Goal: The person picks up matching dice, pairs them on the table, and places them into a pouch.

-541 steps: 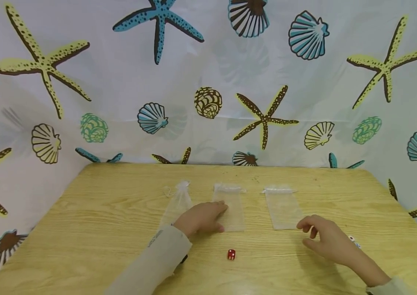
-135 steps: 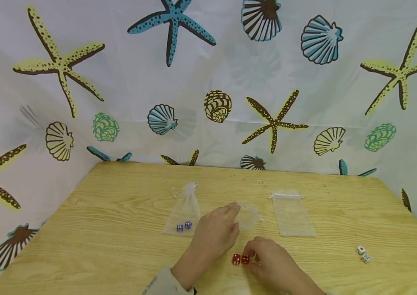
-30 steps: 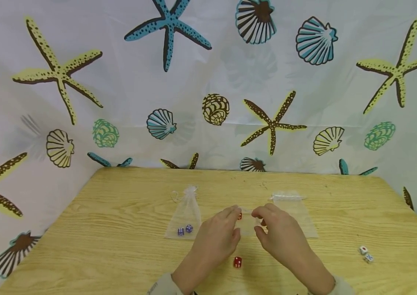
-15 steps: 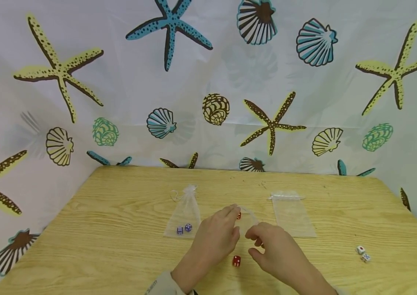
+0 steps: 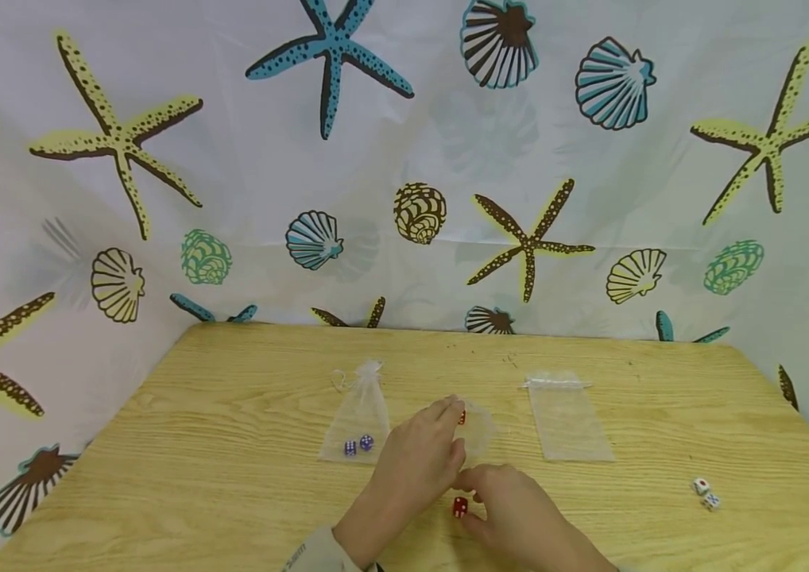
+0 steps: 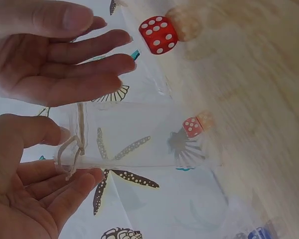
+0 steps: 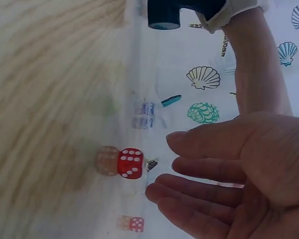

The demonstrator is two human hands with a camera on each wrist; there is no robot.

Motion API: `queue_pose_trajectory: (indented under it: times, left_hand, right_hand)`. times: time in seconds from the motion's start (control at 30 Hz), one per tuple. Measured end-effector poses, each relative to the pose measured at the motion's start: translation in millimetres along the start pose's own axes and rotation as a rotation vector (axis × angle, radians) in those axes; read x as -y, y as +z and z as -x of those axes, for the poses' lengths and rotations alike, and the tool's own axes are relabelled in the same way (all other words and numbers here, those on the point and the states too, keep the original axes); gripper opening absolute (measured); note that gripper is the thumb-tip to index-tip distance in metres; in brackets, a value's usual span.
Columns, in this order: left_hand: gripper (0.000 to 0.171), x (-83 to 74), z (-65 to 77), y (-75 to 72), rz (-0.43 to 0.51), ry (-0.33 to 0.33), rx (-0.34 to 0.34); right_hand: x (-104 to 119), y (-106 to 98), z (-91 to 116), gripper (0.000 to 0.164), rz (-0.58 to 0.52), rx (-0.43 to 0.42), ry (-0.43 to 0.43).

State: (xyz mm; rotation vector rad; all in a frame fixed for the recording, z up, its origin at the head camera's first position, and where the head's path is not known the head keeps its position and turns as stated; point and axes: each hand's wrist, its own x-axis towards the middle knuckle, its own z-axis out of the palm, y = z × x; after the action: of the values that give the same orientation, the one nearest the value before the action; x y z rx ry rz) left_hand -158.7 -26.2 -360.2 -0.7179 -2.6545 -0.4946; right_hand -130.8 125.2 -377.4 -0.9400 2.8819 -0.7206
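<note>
My left hand [image 5: 415, 453] holds the sheer white drawstring pouch [image 5: 478, 429] by its mouth; in the left wrist view the drawstring [image 6: 72, 154] hangs between thumb and fingers. One red die [image 6: 193, 127] shows through the mesh inside that pouch. The other red die [image 5: 460, 507] sits on the table, in front of the pouch. Close beside it is my right hand [image 5: 519, 512], thumb and index finger on either side. In the right wrist view a gap shows between the fingertips [image 7: 154, 191] and the loose die [image 7: 131, 163].
On the left lies a second sheer pouch [image 5: 369, 405] with two blue dice [image 5: 358, 445] in it. A third pouch [image 5: 569, 417] lies flat to the right. Two white dice [image 5: 706, 493] rest farther right on the wooden table [image 5: 233, 445]. A shell-print curtain [image 5: 376, 159] surrounds the table.
The middle pouch, flat at first, is now held at its mouth. One of two red dice is now inside it. My right hand has drawn back from the pouch to the other red die.
</note>
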Motion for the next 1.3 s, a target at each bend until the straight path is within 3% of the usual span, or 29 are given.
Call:
queue_pose_trajectory:
  times: [0.4, 0.6, 0.83, 1.03, 1.3]
  left_hand:
    - [0.042, 1.6, 0.8, 4.1, 0.031, -0.002, 0.075]
    - [0.042, 2.0, 0.5, 5.1, 0.023, 0.006, 0.070]
    - [0.042, 1.2, 0.0, 3.8, 0.016, 0.021, 0.053]
    - [0.040, 0.7, -0.2, 2.8, 0.005, 0.025, 0.038]
    - [0.037, 1.9, -0.3, 2.6, -0.002, 0.037, 0.017]
  right_hand:
    - [-9, 14, -9, 0.025, -0.023, 0.008, 0.025]
    - [-12, 17, -12, 0.011, -0.057, 0.016, 0.022]
    - [-12, 19, -14, 0.025, -0.114, 0.010, 0.022]
    - [-10, 11, -10, 0.017, -0.121, 0.026, 0.034]
    - [-3, -15, -2, 0.009, -0.138, 0.008, 0.031]
